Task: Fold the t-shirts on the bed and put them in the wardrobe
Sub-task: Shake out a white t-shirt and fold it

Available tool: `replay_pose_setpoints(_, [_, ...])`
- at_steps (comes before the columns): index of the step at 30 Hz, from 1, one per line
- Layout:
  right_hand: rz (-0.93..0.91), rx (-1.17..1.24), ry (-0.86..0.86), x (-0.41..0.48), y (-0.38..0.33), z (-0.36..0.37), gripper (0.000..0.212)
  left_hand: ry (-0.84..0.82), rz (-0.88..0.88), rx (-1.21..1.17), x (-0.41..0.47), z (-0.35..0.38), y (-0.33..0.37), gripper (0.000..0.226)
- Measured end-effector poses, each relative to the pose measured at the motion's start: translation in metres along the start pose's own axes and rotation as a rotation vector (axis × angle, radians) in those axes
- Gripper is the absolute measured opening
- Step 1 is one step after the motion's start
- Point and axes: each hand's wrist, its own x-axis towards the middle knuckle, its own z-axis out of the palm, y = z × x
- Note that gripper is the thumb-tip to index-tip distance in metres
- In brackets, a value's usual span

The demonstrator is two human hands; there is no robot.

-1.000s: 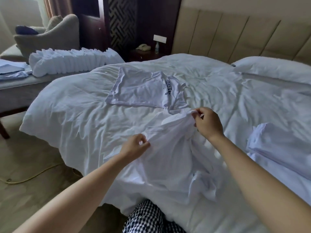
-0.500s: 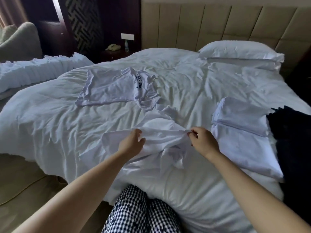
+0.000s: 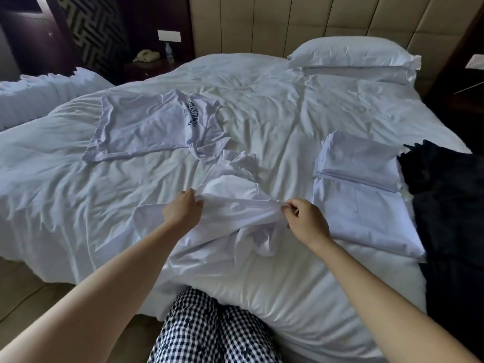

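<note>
Since 1 s ago view swung R, showing more of bed (image 3: 262, 106); crumpled white tee (image 3: 235, 205) now lies lower, near bed's front edge. Printed tee (image 3: 146, 127) flat beyond it to L; folded stack (image 3: 361, 163) apart to R, dark garment (image 3: 450, 205) just beside that. L hand (image 3: 182, 209) & R hand (image 3: 305, 218) each pinch crumpled tee's upper fold, fingers curled, cloth taut btw them.

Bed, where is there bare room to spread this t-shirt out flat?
Bare duvet lies between the printed t-shirt and the folded stack, up toward the pillow, and left of the crumpled t-shirt, nearer than the printed one. Crowded: the right side, folded stack beside the dark garment.
</note>
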Motion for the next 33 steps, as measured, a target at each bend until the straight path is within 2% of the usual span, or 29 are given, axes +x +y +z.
replay_pose_setpoints(2, [0.016, 0.043, -0.009, 0.001, -0.002, -0.002, 0.017, -0.005, -0.037, 0.044, 0.002, -0.002, -0.003, 0.041])
replay_pose_setpoints(5, [0.018, 0.141, -0.072, 0.004, -0.009, -0.007, 0.014, -0.003, -0.041, -0.059, 0.001, -0.011, -0.004, 0.039])
replay_pose_setpoints(11, [-0.037, 0.373, -0.192, 0.002, -0.045, -0.034, 0.016, -0.059, -0.034, -0.72, -0.013, -0.059, 0.011, 0.024])
replay_pose_setpoints(13, [-0.041, 0.428, -0.218, 0.001, -0.061, -0.049, 0.016, -0.05, -0.013, -0.845, -0.023, -0.083, 0.021, 0.024])
replay_pose_setpoints(18, [-0.086, 0.606, -0.249, -0.006, -0.113, -0.096, 0.02, -0.001, 0.104, -0.967, -0.055, -0.148, 0.046, 0.021])
replay_pose_setpoints(23, [-0.199, 0.71, -0.179, -0.019, -0.168, -0.146, 0.022, 0.107, 0.273, -1.123, -0.091, -0.222, 0.072, 0.019])
replay_pose_setpoints(33, [-0.41, 0.844, 0.033, -0.047, -0.27, -0.238, 0.016, 0.352, 0.596, -1.105, -0.145, -0.341, 0.116, 0.027])
